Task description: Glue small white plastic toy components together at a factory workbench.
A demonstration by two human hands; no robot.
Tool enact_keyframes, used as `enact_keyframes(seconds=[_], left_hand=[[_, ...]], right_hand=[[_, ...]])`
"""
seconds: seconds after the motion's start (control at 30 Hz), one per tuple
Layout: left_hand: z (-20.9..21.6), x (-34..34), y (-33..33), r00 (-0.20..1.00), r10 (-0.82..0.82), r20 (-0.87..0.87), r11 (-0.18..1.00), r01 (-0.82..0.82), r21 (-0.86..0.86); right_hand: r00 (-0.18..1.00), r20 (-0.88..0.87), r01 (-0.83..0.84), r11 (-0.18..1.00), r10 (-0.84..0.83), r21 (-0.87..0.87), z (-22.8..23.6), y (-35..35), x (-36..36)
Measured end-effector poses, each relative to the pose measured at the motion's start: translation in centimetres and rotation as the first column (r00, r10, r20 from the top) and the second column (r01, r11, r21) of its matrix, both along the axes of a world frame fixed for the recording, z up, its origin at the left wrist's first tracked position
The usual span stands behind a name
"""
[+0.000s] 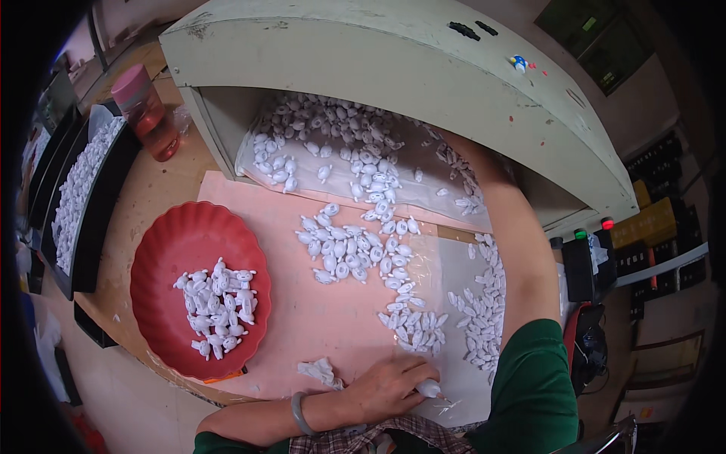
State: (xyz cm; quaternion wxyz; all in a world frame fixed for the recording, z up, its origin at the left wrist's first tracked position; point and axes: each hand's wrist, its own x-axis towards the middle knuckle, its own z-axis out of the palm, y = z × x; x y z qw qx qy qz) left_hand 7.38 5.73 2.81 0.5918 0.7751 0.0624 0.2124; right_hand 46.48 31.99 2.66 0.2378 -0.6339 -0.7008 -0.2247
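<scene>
At the near edge of the work surface, my left hand (393, 387) is closed around a small white plastic figure part (428, 388), its rounded end showing past the fingers. My right forearm (522, 250) reaches up and away into the grey cabinet (363, 53). The front panel hides that hand and anything in it. Under the panel lies a heap of similar white parts (325, 121). More loose parts (344, 250) spread over the pink sheet (302, 325), and a strip of flatter white pieces (480, 318) lies on grey film beside my right arm.
To the left, a red scalloped bowl (151, 303) holds a pile of white figures. Past it stand a black tray (98, 219) full of white pieces and a pink-lidded bottle (151, 121). A crumpled tissue (321, 372) lies near my left wrist. Black boxes (582, 265) stand at the right.
</scene>
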Motion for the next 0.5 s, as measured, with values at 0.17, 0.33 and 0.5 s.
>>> enact_keyframes(seconds=[0.17,0.33,0.5], left_hand=[[-0.1,0.1,0.5,1.000,0.005,0.026,1.000,-0.005,-0.015],[0.0,0.2,0.6,1.000,-0.016,0.015,1.000,0.016,-0.011],[0.1,-0.3,0.6,1.000,0.008,-0.014,1.000,-0.008,-0.026]], right_hand=[[0.994,0.090,0.054,0.985,-0.070,0.163,-3.2,4.8,0.6],[0.989,0.109,0.090,0.991,-0.100,0.100,-5.2,6.0,2.5],[0.992,0.123,0.042,0.999,-0.037,-0.035,-1.6,0.4,-0.5]])
